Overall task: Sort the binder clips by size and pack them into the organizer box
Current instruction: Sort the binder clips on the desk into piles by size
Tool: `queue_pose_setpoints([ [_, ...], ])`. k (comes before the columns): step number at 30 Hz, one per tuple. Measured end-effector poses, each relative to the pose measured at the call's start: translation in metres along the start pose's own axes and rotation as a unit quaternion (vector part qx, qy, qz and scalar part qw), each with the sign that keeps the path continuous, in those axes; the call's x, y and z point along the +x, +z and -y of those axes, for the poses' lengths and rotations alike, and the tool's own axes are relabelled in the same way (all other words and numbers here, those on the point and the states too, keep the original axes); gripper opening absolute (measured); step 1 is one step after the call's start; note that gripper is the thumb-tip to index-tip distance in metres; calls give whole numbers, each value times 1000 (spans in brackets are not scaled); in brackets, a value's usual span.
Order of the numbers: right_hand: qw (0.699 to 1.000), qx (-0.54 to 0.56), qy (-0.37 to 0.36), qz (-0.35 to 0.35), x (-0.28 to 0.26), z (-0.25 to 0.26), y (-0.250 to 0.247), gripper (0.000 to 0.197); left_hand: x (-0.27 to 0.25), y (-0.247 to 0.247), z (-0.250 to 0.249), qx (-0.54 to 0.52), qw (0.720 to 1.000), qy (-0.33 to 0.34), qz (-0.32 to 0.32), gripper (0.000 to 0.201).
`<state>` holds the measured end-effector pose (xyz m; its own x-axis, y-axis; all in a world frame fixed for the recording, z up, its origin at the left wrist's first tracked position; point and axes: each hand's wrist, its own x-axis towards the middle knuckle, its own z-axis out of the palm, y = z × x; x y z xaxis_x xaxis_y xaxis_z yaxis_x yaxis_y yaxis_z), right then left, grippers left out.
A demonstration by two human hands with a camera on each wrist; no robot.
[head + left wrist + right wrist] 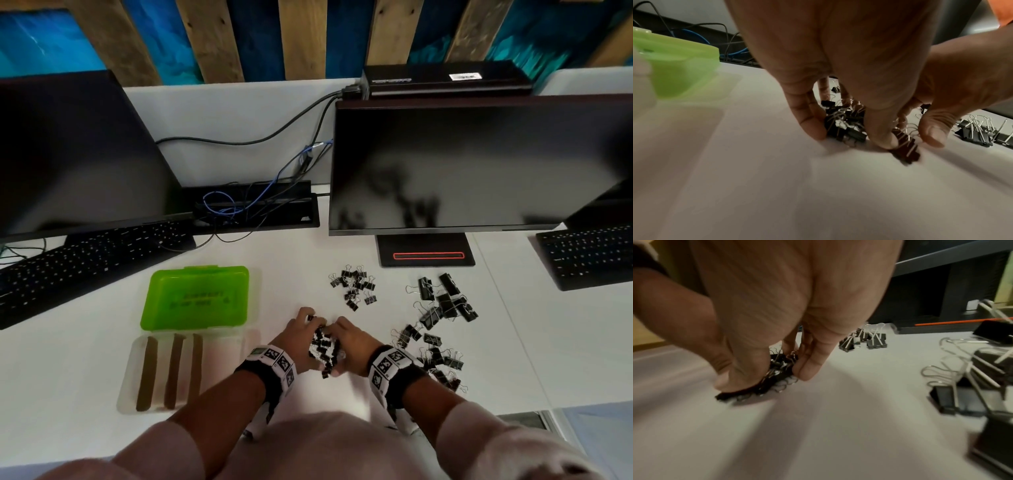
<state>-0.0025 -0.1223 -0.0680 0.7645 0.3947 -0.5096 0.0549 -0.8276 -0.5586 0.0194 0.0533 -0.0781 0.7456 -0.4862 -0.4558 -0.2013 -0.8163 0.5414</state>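
Head view: both hands (301,342) (352,346) cup small binder clips (323,346).

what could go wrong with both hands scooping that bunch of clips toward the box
1. The left hand and right hand only cup the loose clip bunch; one clip already pokes out below the thumbs and may drop.
2. The right wrist sits close to the medium clips, so a sweep could mix the sorted piles.
3. The organizer box has narrow compartments; a full handful may spill across dividers.
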Motion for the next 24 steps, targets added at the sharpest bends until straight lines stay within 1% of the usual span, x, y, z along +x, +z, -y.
queue_pose_setpoints([
  [4, 998, -54, -15, -6, 6, 6, 7, 74, -1, -5, 4, -20, 999, 21, -15, 54],
  [6, 997, -66, -20, -20, 8, 5, 7, 69, -2, -9, 5, -29, 999, 15, -13, 47],
  [7, 997, -63, -20, -26, 8, 4, 5, 69, -3, -11, 6, -28, 1000, 7, -11, 50],
  [8, 997, -64, -17, -29, 8, 3, 3, 72, -5, -13, 7, -13, 1000, -1, -9, 57],
  [10, 996, -90, -6, -15, 5, 3, -2, 82, -9, -16, 10, 46, 999, 0, 4, 79],
  [12, 990, -142, -12, 3, 3, 5, -3, 87, -13, -18, 12, 77, 996, 6, 41, 98],
  [13, 986, -163, -17, 8, 3, 6, -2, 85, -14, -17, 14, 82, 995, 7, 55, 100],
  [14, 984, -177, -20, 11, 4, 8, 0, 82, -14, -15, 16, 79, 995, 4, 61, 98],
  [16, 984, -179, -19, 5, 5, 12, 6, 69, -14, -13, 18, 45, 998, -1, 43, 82],
  [18, 986, -165, -23, -13, 5, 16, 12, 51, -14, -11, 18, 2, 1000, 3, 14, 56],
  [19, 986, -161, -25, -24, 4, 17, 14, 42, -14, -10, 18, -2, 1000, 9, 2, 45],
  [20, 987, -158, -23, -34, 4, 18, 17, 36, -15, -10, 18, -1, 1000, 13, -6, 38],
  [22, 987, -149, -11, -51, 3, 21, 21, 31, -17, -9, 19, -1, 1000, 16, -15, 33],
  [24, 988, -143, 8, -64, 3, 23, 23, 32, -18, -10, 19, -7, 1000, 18, -18, 31],
])
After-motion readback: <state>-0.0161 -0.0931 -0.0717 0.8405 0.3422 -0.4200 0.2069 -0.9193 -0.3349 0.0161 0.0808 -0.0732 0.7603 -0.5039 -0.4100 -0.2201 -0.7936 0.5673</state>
